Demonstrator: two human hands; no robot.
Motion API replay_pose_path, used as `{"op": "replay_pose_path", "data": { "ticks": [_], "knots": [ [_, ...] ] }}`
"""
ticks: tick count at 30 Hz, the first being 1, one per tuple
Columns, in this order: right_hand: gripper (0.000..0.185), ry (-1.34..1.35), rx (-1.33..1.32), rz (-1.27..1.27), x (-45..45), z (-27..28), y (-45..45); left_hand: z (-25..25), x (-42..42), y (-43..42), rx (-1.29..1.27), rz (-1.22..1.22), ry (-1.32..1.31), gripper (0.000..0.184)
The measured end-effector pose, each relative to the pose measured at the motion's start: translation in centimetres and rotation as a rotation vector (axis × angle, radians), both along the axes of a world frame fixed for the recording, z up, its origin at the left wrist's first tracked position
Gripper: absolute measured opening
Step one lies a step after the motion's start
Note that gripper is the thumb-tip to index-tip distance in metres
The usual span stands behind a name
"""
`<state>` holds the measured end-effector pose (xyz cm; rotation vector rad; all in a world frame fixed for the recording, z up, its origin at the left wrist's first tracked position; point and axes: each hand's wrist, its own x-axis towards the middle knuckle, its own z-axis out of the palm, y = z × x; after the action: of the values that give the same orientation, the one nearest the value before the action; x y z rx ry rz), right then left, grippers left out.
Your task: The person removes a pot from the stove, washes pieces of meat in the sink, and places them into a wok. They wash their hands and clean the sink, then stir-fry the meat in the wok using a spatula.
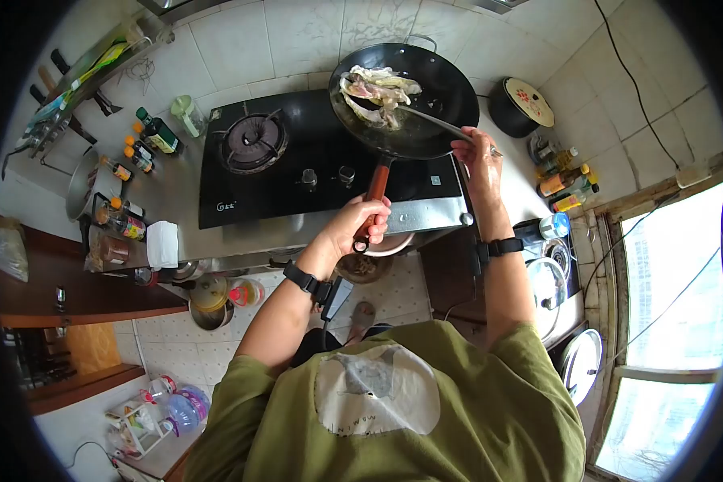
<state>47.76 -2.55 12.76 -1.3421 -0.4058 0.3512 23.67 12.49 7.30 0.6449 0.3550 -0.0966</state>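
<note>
A black wok (pixel 450 88) sits over the right side of the gas stove. My left hand (pixel 360 221) is closed round its reddish wooden handle (pixel 380 178). Pale, wet-looking pieces of meat or fish (pixel 377 87) lie in the left part of the wok; I cannot tell which. My right hand (pixel 482 157) grips the long metal handle of a cooking spatula (pixel 434 120) at the wok's right rim. The spatula slants down left into the wok, and its working end meets the food, partly hidden there.
Left of the wok is a bare gas burner (pixel 252 142). Sauce bottles (pixel 159 132) line the left counter; more bottles (pixel 562 182) and a dark lidded pot (pixel 522 107) stand right. A pot lid (pixel 545 285) lies near my right arm. A window (pixel 667 305) is far right.
</note>
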Motion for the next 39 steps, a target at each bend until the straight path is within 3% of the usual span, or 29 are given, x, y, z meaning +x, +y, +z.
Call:
{"op": "replay_pose_path", "data": {
  "ticks": [6, 11, 20, 25, 28, 33, 35, 39],
  "knots": [
    [0.034, -0.039, 0.048, -0.078, 0.1, 0.9, -2.9, -0.8, 0.0, 0.1, -0.009, 0.004, -0.022, 0.022],
    [0.039, -0.032, -0.064, -0.115, 3.8, 3.5, -4.4, -0.5, 0.1, 0.1, -0.02, -0.003, -0.017, 0.022],
    [0.026, 0.362, 0.141, -0.109, 18.0, 5.8, -6.1, -0.2, 0.3, 0.1, -0.037, 0.0, -0.022, 0.019],
    [0.026, 0.519, 0.238, -0.26, 17.4, 6.6, -7.1, 0.4, 0.6, 0.2, -0.055, 0.008, -0.019, 0.018],
    [0.025, 0.472, 0.292, -0.164, 16.1, 6.7, -8.7, 0.4, 0.5, 0.2, -0.049, 0.009, -0.012, 0.018],
    [0.028, 0.271, 0.156, -0.256, 9.5, 8.6, -9.3, -0.1, 0.5, 0.2, -0.039, 0.011, -0.012, 0.019],
    [0.033, -0.013, -0.047, -0.223, 5.7, 10.3, -9.0, -0.3, 0.5, 0.2, -0.049, 0.008, -0.011, 0.019],
    [0.037, -0.201, -0.28, -0.214, 0.5, 14.7, -7.3, -0.2, 0.5, 0.2, -0.054, 0.007, -0.015, 0.019]
  ]
}}
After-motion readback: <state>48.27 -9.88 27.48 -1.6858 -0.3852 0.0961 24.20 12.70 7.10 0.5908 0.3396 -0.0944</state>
